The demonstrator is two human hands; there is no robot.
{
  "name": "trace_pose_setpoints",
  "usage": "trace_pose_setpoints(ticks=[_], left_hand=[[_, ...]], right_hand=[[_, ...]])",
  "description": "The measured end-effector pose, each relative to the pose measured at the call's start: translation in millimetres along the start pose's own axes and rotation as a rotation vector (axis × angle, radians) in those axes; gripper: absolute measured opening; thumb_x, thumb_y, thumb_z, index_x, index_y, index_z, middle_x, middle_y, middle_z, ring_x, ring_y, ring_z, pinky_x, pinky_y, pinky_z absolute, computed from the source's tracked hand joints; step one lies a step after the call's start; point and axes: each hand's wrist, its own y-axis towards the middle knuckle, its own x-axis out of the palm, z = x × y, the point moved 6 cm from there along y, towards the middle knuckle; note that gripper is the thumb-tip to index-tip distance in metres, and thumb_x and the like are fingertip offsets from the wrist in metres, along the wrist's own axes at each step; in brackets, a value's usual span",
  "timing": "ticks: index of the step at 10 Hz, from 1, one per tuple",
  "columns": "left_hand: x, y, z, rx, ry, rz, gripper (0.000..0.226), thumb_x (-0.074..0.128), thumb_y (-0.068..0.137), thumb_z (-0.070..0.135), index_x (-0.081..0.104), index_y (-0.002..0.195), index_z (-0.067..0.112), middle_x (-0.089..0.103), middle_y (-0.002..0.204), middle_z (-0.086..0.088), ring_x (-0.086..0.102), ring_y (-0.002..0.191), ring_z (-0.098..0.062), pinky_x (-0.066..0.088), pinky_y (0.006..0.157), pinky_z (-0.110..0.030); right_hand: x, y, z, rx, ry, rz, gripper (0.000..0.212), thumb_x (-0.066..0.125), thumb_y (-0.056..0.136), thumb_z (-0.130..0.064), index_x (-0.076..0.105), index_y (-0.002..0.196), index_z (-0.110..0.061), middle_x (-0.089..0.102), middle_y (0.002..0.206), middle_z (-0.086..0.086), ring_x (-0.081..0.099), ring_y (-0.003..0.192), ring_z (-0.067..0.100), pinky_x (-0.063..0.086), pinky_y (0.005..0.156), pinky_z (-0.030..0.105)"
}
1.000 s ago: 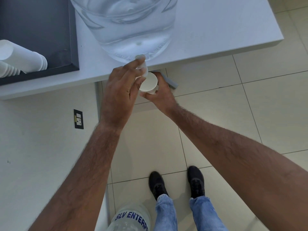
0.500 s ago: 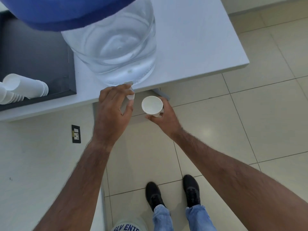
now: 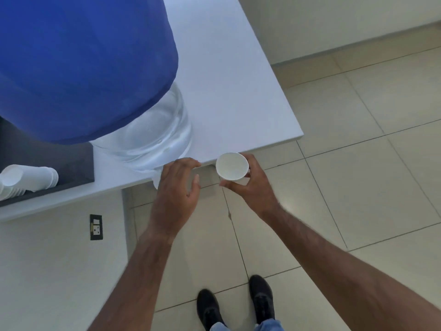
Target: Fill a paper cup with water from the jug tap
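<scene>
White table over beige tile floor, blue-topped water jug on it.
Right hand fingers wrapped round paper cup just off the edge; left hand loosely spread, covering the tap. Stacked cups far left.

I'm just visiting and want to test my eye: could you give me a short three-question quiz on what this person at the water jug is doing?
1. True or false: the paper cup is directly under the tap.
2. Which hand holds the cup? A. left hand B. right hand C. neither
3. Fill in: spare cups lie on their side on a dark ____.

Key
1. False; the cup is off to the right of the tap, beyond the table edge.
2. B
3. tray
</scene>
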Motion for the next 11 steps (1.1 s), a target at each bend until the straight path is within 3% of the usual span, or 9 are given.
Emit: trace_pose_setpoints(ticks=[1,3,4,5,6,7,9,10,11], left_hand=[[17,12,12,-0.029,-0.04,-0.033,0.037,0.07,0.096,0.001,0.062,0.129,0.016,0.064,0.127,0.005,0.055,0.12,-0.021,0.047,0.108,-0.033],[62,44,27,-0.091,-0.054,-0.132,0.051,0.069,0.095,0.003,0.052,0.142,0.012,0.056,0.144,-0.001,0.046,0.136,-0.022,0.047,0.116,-0.044],[82,60,28,-0.134,-0.024,-0.175,0.057,0.064,0.104,0.016,0.042,0.156,0.01,0.045,0.161,-0.004,0.037,0.151,-0.025,0.038,0.125,-0.043],[101,76,24,-0.136,0.058,-0.21,0.063,0.051,0.111,0.026,0.026,0.167,0.009,0.024,0.176,-0.005,0.021,0.164,-0.023,0.017,0.131,-0.033],[115,90,17,-0.109,0.135,-0.243,0.068,0.043,0.114,0.032,0.014,0.169,0.006,0.006,0.18,-0.007,0.006,0.167,-0.022,0.006,0.135,-0.032],[124,96,8,-0.109,0.198,-0.29,0.07,0.037,0.115,0.036,0.006,0.169,0.004,-0.004,0.18,-0.008,-0.002,0.167,-0.023,0.006,0.137,-0.036],[133,94,-5,-0.133,0.242,-0.36,0.071,0.033,0.116,0.038,0.0,0.169,0.003,-0.009,0.179,-0.009,-0.006,0.167,-0.024,0.003,0.137,-0.038],[135,90,-11,-0.14,0.252,-0.366,0.072,0.033,0.116,0.038,0.001,0.169,0.002,-0.008,0.179,-0.01,-0.006,0.167,-0.025,0.002,0.137,-0.04],[132,86,-13,-0.138,0.278,-0.345,0.072,0.036,0.115,0.037,0.005,0.168,0.0,-0.003,0.179,-0.013,-0.003,0.167,-0.028,0.004,0.137,-0.042]], right_hand=[[-22,16,-15,-0.029,-0.019,0.01,0.065,0.095,0.077,-0.026,0.057,0.13,-0.025,0.067,0.125,-0.014,0.061,0.115,0.002,0.044,0.092,0.009],[-49,63,-17,-0.039,-0.034,0.042,0.07,0.095,0.076,-0.034,0.054,0.132,-0.027,0.066,0.127,-0.015,0.061,0.121,0.01,0.051,0.1,0.03],[-53,84,-12,-0.014,-0.058,0.057,0.073,0.095,0.074,-0.039,0.053,0.133,-0.029,0.064,0.127,-0.017,0.059,0.123,0.01,0.049,0.1,0.031],[-54,104,-3,0.009,-0.099,0.054,0.073,0.094,0.074,-0.041,0.052,0.132,-0.032,0.063,0.125,-0.022,0.058,0.122,0.013,0.051,0.103,0.041],[-53,121,7,0.018,-0.133,0.047,0.073,0.093,0.073,-0.041,0.051,0.131,-0.032,0.063,0.122,-0.022,0.06,0.12,0.015,0.051,0.105,0.051],[-52,130,8,0.036,-0.164,0.057,0.072,0.092,0.071,-0.042,0.05,0.128,-0.036,0.063,0.119,-0.024,0.061,0.118,0.016,0.047,0.109,0.055],[-53,136,8,0.049,-0.191,0.058,0.074,0.093,0.075,-0.038,0.048,0.133,-0.029,0.063,0.122,-0.014,0.059,0.118,0.02,0.043,0.112,0.057],[-55,134,14,0.053,-0.207,0.041,0.079,0.093,0.076,-0.032,0.046,0.139,-0.024,0.061,0.13,-0.01,0.056,0.123,0.02,0.04,0.114,0.056],[-62,121,19,-0.006,-0.373,0.084,0.082,0.088,0.083,-0.037,0.044,0.149,-0.017,0.056,0.147,-0.002,0.05,0.136,0.023,0.033,0.119,0.054]])
